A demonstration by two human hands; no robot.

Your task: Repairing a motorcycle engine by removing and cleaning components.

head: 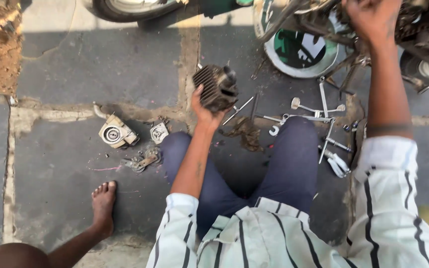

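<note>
Head view: left hand [205, 106] is clamped on the finned engine cylinder [217, 88], held over the pavement [100, 69], fins upright. Right hand [373, 17] grips the motorcycle frame [323, 30], well apart.

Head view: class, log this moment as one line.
left hand: holds finned engine cylinder | right hand: on motorcycle frame | ground: wrenches, small engine parts

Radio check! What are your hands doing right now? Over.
Left hand grips finned engine cylinder, lifted off ground. Right hand up on motorcycle frame. Wrenches scattered by knee.
</note>
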